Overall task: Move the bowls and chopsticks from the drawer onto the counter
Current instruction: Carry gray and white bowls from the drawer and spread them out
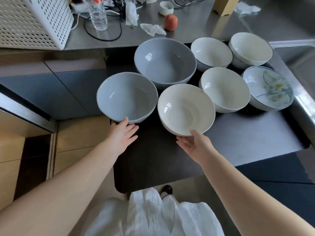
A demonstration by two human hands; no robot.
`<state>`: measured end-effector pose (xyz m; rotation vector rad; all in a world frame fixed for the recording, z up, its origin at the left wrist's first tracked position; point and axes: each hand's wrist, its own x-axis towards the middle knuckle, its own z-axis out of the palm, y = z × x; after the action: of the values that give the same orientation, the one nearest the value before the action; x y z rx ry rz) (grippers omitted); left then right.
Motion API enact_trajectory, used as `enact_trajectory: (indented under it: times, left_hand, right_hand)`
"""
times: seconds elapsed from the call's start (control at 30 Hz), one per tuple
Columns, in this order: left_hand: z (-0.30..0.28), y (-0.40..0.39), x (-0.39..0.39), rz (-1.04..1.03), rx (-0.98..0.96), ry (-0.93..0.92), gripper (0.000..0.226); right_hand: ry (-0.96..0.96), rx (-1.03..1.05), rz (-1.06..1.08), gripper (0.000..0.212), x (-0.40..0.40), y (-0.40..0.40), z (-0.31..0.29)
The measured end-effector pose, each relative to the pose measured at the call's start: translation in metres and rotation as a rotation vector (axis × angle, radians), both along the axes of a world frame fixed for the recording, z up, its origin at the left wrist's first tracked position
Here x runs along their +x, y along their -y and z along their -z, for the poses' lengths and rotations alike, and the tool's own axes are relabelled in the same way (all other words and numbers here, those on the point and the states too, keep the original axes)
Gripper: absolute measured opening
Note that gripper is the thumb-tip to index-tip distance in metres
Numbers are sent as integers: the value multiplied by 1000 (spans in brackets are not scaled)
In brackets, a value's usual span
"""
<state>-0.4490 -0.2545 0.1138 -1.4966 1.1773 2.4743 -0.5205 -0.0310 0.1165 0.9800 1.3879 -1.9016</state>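
Seven bowls in open drawer [170, 159]. Left hand [123, 136] at grey bowl [127, 97], right hand [193, 147] at white bowl [185, 109], thumbs over rims, fingers seemingly beneath, open. Next: lift both to worktop [213, 26]; no chopsticks visible.

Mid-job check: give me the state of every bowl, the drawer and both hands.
Drawer: pulled open.
Near grey bowl: held by left hand.
Near white bowl: tilted, held by right hand.
Large grey bowl: upright, empty.
Floral bowl: upright, empty.
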Motion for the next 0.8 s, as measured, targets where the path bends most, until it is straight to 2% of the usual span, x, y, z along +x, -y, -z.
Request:
enact_trajectory:
  times: [0.13,0.33,0.47,0.5,0.6,0.7,0.8]
  left_hand:
    - [-3,6,0,37,14,9,37]
    - [-1,8,0,33,-6,17,46]
    - [1,1,12,77,44,2,82]
    - [-1,-3,18,116,68,3,84]
    - [-9,-18,30,372,84,1,59]
    - [-17,-22,28,615,25,-17,31]
    - [-27,-21,18,843,-21,-65,19]
  right_hand:
    - [1,4,18,38,-2,8,-2]
    - [-6,2,2,44,-1,11,-3]
    - [-5,-22,-15,52,7,10,-6]
    - [-4,-9,-9,57,11,9,-6]
    - [-14,44,33,78,26,6,-3]
    - [-38,43,134,74,47,11,-4]
    - [-77,67,298,63,78,18,-6]
